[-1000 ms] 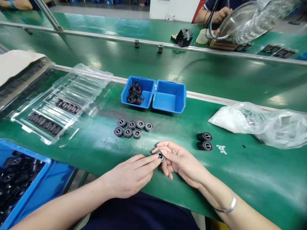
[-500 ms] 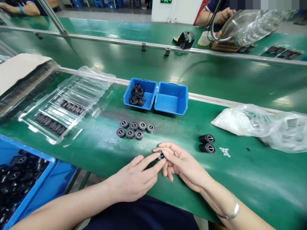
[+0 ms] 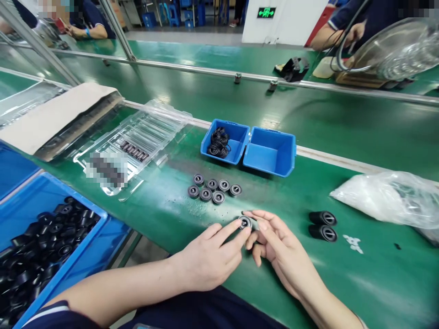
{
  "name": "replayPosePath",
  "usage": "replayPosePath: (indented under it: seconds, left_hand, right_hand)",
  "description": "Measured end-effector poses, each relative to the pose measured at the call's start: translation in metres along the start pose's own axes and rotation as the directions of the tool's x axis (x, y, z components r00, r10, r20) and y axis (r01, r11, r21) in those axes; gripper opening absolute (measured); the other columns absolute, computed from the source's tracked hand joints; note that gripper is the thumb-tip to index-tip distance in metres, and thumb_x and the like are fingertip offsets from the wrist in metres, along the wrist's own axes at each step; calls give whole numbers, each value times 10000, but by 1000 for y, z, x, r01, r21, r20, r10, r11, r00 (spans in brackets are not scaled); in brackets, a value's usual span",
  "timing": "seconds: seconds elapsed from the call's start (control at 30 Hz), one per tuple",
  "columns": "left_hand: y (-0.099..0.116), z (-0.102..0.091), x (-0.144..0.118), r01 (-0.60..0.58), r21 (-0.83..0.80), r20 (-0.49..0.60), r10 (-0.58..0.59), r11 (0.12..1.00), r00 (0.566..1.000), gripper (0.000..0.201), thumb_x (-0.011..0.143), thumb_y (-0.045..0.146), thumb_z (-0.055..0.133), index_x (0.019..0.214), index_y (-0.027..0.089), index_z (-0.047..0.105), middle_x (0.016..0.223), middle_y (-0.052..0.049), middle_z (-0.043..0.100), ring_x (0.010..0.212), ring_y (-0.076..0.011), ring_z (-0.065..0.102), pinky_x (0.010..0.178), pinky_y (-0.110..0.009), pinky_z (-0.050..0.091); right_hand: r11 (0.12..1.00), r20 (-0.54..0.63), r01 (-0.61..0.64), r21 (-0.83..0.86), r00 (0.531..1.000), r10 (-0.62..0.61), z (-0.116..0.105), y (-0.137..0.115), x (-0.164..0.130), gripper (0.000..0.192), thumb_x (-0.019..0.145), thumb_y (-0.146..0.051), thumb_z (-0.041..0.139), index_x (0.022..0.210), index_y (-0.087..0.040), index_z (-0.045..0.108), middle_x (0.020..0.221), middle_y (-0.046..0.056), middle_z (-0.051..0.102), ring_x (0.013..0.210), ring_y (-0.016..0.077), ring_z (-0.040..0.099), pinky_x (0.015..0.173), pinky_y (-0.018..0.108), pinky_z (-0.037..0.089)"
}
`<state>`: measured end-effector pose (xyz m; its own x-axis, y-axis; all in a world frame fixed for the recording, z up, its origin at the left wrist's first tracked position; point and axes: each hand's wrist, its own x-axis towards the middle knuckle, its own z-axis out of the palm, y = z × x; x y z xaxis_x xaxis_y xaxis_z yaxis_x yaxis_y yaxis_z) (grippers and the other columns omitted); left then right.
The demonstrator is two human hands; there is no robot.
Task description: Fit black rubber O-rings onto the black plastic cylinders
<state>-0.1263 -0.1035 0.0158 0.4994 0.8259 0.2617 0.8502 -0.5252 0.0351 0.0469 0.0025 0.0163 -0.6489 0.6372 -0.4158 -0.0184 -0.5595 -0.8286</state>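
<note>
Both my hands meet over the green table near its front edge. My left hand and my right hand pinch one small round black part with a shiny metal centre between their fingertips. Just beyond it lie several similar round black parts in two short rows. Two black cylinders lie on their sides to the right of my right hand. Behind the rows stand two joined blue bins: the left bin holds black rubber rings, the right bin looks bare inside.
A large blue crate of black parts sits at the lower left. A clear plastic tray lies left of centre, a clear plastic bag at the right. Small white bits lie near the cylinders. Other people work beyond the metal rail.
The view has swung left and shifted, so everything sits further right in the picture. My hands keep pinching the small round part; my right fingers have spread slightly.
</note>
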Motion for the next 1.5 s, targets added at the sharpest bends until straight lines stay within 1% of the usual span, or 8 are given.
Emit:
replayPosePath:
  seconds: [0.4, 0.53, 0.63, 0.73, 0.83, 0.93, 1.17, 1.5]
  left_hand:
    - [-19, 3, 2, 154, 26, -50, -152, 988, 987, 211, 936, 142, 424, 958, 85, 626, 1498, -192, 390, 1432, -381, 258, 1085, -508, 336]
    - [-25, -4, -12, 244, 15, -139, -240, 970, 961, 236, 943, 121, 402, 1014, 98, 626, 1473, -167, 439, 1440, -326, 270, 1110, -499, 323]
    - [-37, -10, -27, 368, 13, -225, -356, 930, 907, 287, 933, 71, 350, 1011, 104, 624, 1423, -170, 502, 1413, -291, 344, 1098, -488, 340]
    - [-47, -11, -39, 373, 19, -248, -357, 927, 900, 299, 913, 28, 339, 1002, 90, 617, 1377, -192, 540, 1386, -285, 393, 1092, -481, 362]
    - [-52, -10, -43, 295, 21, -229, -282, 955, 932, 287, 907, 17, 356, 1031, 64, 611, 1366, -212, 543, 1394, -290, 377, 1104, -477, 375]
    - [-55, -7, -44, 253, 24, -220, -242, 967, 945, 292, 912, 23, 356, 1058, 50, 607, 1368, -221, 537, 1412, -293, 342, 1113, -485, 384]
    - [-62, -1, -45, 215, 45, -159, -206, 976, 966, 302, 935, 66, 363, 1122, 42, 600, 1393, -224, 512, 1409, -292, 347, 1127, -493, 390]
    - [-62, -2, -40, 139, 125, -146, -120, 982, 982, 293, 904, 76, 417, 1118, -23, 591, 1344, -287, 525, 1390, -373, 347, 1117, -494, 400]
  right_hand:
    - [982, 0, 36, -185, 999, -36, 1, 3, -2, 422, 940, -425, 547, 1274, -183, 456, 739, 36, 626, 536, 128, 561, 455, 247, 485]
    - [902, 12, 211, -376, 975, -223, -2, 15, -3, 299, 974, -367, 487, 1239, -229, 474, 976, 89, 637, 517, 113, 585, 456, 277, 514]
    - [704, 98, 392, -592, 902, -420, -3, 21, -5, 212, 979, -278, 461, 1179, -250, 524, 1277, 146, 521, 767, 174, 667, 503, 287, 559]
    - [330, 328, 538, -776, 790, -519, -1, 19, -3, 285, 954, -172, 471, 1222, -246, 533, 1323, 139, 527, 1115, 255, 612, 781, 365, 599]
    - [-41, 535, 597, -801, 683, -498, 8, 13, 4, 484, 929, -121, 491, 1397, -228, 430, 1438, 121, 479, 1254, 270, 530, 975, 417, 530]
    - [-258, 616, 563, -785, 665, -422, 22, 7, 15, 586, 936, -137, 480, 1495, -212, 319, 1521, 98, 384, 1202, 270, 574, 950, 406, 545]
    - [-429, 611, 456, -780, 702, -365, 45, 5, 40, 574, 937, -172, 463, 1499, -181, 344, 1547, 68, 311, 974, 254, 668, 774, 372, 587]
    - [-602, 657, 404, -688, 700, -281, 44, 7, 45, 592, 886, -110, 479, 1471, -104, 388, 1555, 91, 256, 728, 217, 640, 546, 357, 546]
